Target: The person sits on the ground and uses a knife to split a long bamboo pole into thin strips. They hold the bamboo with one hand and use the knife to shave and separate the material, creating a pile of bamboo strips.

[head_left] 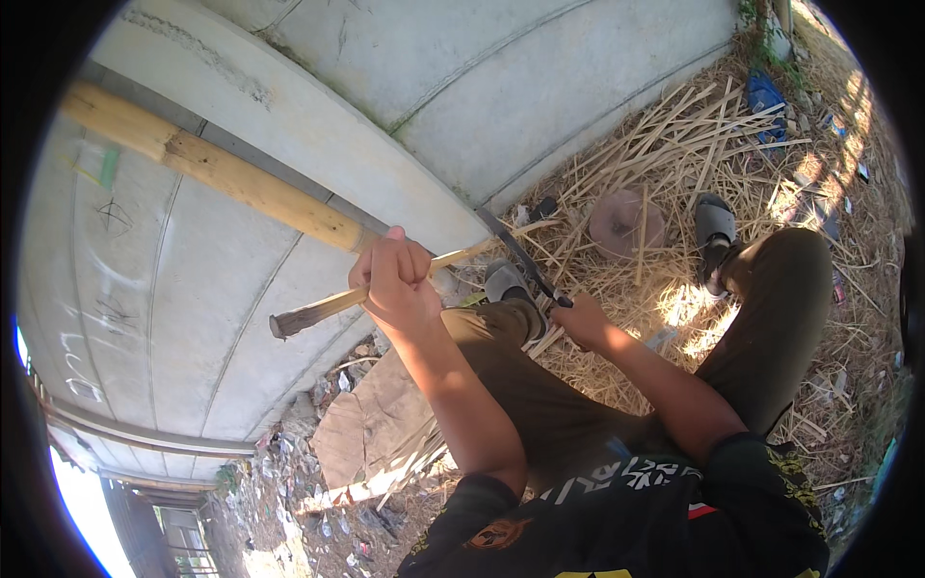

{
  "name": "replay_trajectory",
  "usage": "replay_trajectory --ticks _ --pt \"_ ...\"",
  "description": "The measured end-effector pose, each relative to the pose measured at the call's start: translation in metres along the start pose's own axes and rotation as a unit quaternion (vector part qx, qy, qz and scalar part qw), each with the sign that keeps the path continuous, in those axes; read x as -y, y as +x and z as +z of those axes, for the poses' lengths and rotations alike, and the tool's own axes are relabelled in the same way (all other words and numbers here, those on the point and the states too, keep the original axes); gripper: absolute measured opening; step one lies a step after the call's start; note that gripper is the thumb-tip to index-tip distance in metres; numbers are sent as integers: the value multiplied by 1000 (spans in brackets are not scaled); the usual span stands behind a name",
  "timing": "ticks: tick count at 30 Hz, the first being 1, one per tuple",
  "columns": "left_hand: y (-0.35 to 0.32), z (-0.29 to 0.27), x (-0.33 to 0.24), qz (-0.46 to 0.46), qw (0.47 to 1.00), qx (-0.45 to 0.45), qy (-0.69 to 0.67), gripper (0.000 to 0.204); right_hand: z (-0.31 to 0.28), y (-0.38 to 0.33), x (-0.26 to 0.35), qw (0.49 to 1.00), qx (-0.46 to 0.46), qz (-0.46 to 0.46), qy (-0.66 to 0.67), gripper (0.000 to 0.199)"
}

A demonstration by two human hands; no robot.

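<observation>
One head-worn fisheye view looks steeply down, close over the lap.

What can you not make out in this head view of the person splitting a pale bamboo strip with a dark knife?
- Knife handle: hidden inside the right hand.
- Where the dark knife blade meets the pale bamboo strip: too small to tell.
- Strip's middle: covered by the left hand.
- Thick bamboo pole: its lower end is hidden behind that hand.

Sunlit concrete wall [501,87] above straw-littered ground [674,144].
</observation>
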State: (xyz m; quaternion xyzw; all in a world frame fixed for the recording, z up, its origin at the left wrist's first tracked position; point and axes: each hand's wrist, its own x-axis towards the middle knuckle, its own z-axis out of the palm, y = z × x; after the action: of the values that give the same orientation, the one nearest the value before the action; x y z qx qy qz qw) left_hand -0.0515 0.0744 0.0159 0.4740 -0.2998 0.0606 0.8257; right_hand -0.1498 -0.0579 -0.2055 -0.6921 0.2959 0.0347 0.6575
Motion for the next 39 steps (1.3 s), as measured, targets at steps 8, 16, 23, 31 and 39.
replay_trajectory --ticks 8,16,23,31,39 --pt "-10 -8 -3 4 998 -70 1 44 -44 -45 101 895 -130 -271 330 21" --pt "4 -13 -9 -12 999 -43 25 41 -3 -5 19 991 -43 -102 -70 32" --pt "-5 -26 -8 18 996 -77 45 43 -27 -58 117 833 -77 -375 400 25" --pt "-8 3 0 -10 999 -39 -21 46 -22 -1 34 995 -16 9 -94 33" --pt "-10 4 0 38 998 -30 34 41 -11 -38 77 879 -97 -294 363 21"
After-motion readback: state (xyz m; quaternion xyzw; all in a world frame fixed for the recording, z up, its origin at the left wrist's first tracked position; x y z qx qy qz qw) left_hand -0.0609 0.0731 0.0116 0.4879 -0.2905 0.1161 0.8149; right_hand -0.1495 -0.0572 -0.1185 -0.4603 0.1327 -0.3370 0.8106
